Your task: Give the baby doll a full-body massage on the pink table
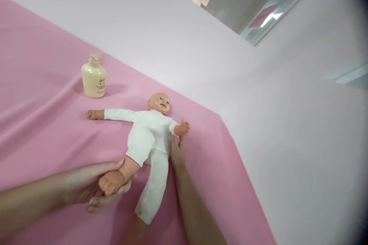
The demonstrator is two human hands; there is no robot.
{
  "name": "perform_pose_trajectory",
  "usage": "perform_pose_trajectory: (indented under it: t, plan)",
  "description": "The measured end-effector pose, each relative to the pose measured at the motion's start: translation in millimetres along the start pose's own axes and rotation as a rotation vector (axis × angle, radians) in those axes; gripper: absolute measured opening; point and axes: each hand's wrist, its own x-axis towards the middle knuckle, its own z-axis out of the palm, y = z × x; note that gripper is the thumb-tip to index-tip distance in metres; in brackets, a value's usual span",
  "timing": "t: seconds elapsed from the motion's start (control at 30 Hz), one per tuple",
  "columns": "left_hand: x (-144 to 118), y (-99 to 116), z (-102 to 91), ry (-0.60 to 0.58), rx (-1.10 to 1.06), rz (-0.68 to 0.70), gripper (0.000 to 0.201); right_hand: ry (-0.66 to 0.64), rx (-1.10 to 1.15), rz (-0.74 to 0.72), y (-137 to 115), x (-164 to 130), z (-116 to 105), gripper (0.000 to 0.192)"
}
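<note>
While your left hand (93, 184) holds one doll leg (129, 168), one bottle (94, 80) stands; how your right hand (178, 155) grips, I can't tell.

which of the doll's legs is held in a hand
The leg on picture left: the left hand holds its ankle. The other leg, stretching toward the bottom, has no hand around it.

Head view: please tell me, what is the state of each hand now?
Left hand: holding the doll by one lower leg.
Right hand: at its side, partly hidden; open or closed cannot be told.
</note>
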Motion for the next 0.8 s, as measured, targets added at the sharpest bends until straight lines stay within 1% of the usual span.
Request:
perform_pose_trajectory:
  t: [0.1,0.17,0.23,0.33,0.4,0.5,0.67,0.8]
  plan:
    - [3,4,-1.9,0.032,-0.044,0.009,0.063,-0.067,-0.123,-0.054,-1,0,-1,0.044]
    - [4,6,-1.5,0.050,-0.034,0.014,0.064,-0.098,-0.138,-0.063,-3,0,-2,0.042]
    - [4,7,0.0,0.063,-0.026,0.009,0.064,-0.095,-0.082,-0.055,-7,-1,-1,0.038]
    - [6,7,3.0,0.126,-0.047,0.027,0.062,-0.075,0.051,-0.035,-11,-2,0,0.031]
    - [8,6,4.0,0.162,-0.065,0.039,0.061,-0.092,0.087,-0.016,-13,-2,0,0.031]
    - [9,4,2.6,0.185,-0.082,0.033,0.061,-0.115,0.082,-0.003,-13,-2,-1,0.033]
    - [9,0,-2.2,0.188,-0.070,0.019,0.061,-0.080,0.115,0.016,-13,-1,0,0.033]
    - [9,-5,-3.9,0.183,0.028,0.076,0.062,-0.050,0.143,0.058,-7,0,2,0.040]
